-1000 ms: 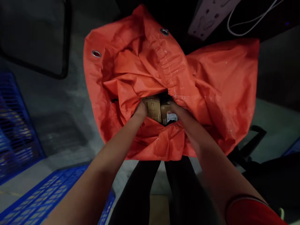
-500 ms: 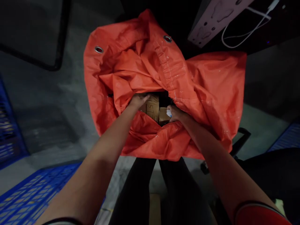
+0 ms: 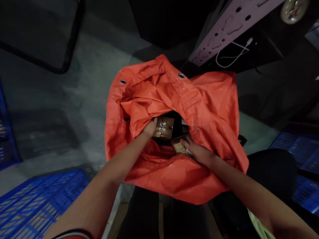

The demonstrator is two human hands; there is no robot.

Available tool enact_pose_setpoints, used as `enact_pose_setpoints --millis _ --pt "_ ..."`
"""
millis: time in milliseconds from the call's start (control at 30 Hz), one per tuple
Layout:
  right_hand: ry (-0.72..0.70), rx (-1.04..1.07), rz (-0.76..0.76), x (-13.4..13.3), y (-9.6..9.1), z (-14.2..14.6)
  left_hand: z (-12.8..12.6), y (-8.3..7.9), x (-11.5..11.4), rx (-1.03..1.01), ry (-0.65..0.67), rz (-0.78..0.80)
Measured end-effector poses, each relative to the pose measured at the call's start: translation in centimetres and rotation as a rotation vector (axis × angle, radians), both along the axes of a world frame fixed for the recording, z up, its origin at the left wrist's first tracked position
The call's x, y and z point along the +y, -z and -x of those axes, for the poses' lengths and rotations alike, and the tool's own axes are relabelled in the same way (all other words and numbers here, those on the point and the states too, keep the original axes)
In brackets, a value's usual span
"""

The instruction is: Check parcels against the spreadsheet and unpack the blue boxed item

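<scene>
A large orange drawstring bag [image 3: 159, 89] with metal eyelets gapes open in front of me, its mouth folded and crumpled. Inside it, my left hand [image 3: 151, 128] grips the left end of a brown taped cardboard box [image 3: 166, 126] with markings on its face. My right hand [image 3: 196, 150] reaches in from the right, fingers bent over the end of a smaller brown taped box [image 3: 178, 146]. This smaller box lies nearer to me, partly covered by the bag's front fold. The deeper inside of the bag is dark.
Blue plastic crates [image 3: 42, 202] stand on the floor at lower left, with another blue crate [image 3: 294, 146] at right. A perforated metal upright [image 3: 219, 31] and a white cable [image 3: 233, 63] are at upper right. A black tube frame [image 3: 71, 43] stands upper left.
The bag sits lower in view. The left-hand box shows differently placed markings, and the right-hand box is turned, with more of its top showing. Both hands stay inside the bag's mouth.
</scene>
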State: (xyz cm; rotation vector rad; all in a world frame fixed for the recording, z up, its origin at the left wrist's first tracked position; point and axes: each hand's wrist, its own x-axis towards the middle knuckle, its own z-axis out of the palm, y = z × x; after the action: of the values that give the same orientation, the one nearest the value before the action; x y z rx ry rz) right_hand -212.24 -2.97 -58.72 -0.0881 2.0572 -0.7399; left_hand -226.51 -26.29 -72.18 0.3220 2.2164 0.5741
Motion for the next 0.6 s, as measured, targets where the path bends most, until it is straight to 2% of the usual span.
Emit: enact_pose_setpoints --millis 67,133,200,233,300,400,500,600 --pt "-0.065 -0.016 0.014 0.7 -2.2 -0.1 -0.9 0.1 0.3 -0.009 0.163 -0.058" --pt "-0.079 -0.009 0.005 1.8 -4.1 0.0 -1.9 0.3 0.6 -0.001 0.419 -0.067" --pt "-0.001 0.009 -0.060 3.1 -5.8 0.1 -3.3 0.5 0.9 0.027 0.669 -0.030" --pt "0.064 0.023 -0.109 3.9 -6.7 0.2 -4.2 0.5 1.0 0.035 0.753 -0.011" --pt "0.242 0.080 -0.208 5.5 -8.5 0.3 -5.7 0.5 1.3 0.025 0.824 0.004" --pt "0.500 0.217 -0.405 7.5 -11.4 0.6 -6.8 0.1 1.8 -0.016 0.859 0.050" --pt "0.504 0.288 -0.650 8.6 -14.1 1.0 -6.8 -1.2 2.1 -0.016 0.827 0.083" --pt "0.475 0.343 -0.769 8.7 -16.1 1.2 -6.8 -4.4 1.5 0.109 0.823 0.018"
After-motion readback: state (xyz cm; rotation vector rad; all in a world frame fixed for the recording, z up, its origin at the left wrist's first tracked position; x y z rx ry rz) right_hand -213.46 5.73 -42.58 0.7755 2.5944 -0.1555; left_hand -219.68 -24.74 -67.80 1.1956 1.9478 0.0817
